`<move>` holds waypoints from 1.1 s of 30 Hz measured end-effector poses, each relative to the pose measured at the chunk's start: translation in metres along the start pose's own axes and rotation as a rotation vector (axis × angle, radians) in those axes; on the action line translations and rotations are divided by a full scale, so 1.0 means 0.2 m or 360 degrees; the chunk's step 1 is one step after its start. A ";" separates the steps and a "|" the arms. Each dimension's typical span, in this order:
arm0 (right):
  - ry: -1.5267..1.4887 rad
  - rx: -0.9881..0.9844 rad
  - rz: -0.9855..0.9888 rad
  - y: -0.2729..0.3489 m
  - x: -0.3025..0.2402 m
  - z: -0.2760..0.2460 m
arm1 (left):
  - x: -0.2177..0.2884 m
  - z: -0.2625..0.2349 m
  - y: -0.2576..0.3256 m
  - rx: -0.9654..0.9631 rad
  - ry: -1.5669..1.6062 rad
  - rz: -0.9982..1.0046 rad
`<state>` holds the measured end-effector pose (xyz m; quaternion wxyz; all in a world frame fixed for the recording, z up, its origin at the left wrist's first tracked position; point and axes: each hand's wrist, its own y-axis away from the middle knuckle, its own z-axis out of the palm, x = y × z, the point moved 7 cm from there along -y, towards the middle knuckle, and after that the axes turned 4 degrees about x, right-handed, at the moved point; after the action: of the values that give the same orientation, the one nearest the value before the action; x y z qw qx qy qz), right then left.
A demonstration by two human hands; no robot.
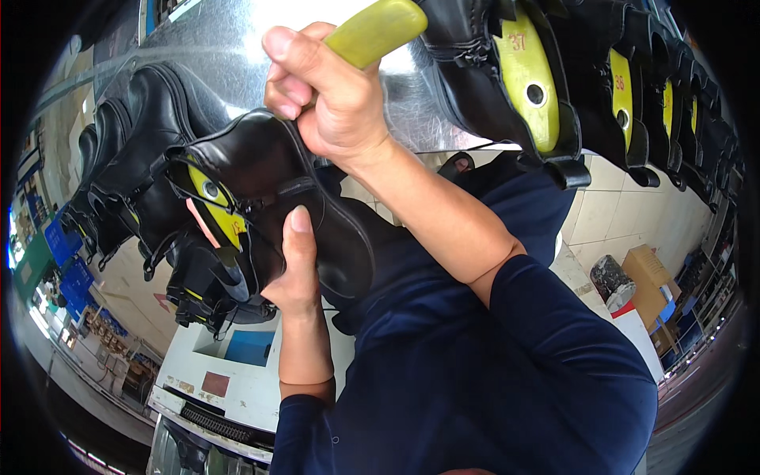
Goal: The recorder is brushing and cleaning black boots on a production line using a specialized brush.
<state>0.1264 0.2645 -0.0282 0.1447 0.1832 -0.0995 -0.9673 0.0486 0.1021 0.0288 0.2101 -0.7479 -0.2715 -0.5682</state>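
My left hand [297, 257] grips a black leather shoe [257, 154] at the left of centre, its thumb lying along the upper. The shoe is tilted, and a yellow-green last [207, 190] with a round hole shows in its opening, beside loose laces. Higher up, my right hand [340, 99] is closed round a smooth yellow-green piece with a rounded end [378, 33]. Its colour matches the last, but the fist hides its lower part, so its kind is unclear. The right fist is just above the shoe; I cannot tell whether they touch.
Black shoes with yellow-green lasts [529, 87] line the right side of a shiny metal surface [408, 111]. More black shoes [150, 103] stand at the left. A white bench [257, 388] is below, and a cardboard box [645, 277] sits at the right.
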 end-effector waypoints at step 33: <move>0.1538 0.0026 0.0540 1.08 -0.29 -0.42 | -0.42 -0.04 0.49 -0.0302 0.0864 -0.0655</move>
<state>0.2628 0.0675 -0.0339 0.3278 0.5919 -0.0573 -0.7341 0.0882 0.0087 -0.0516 0.0855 -0.5153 -0.2967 -0.7995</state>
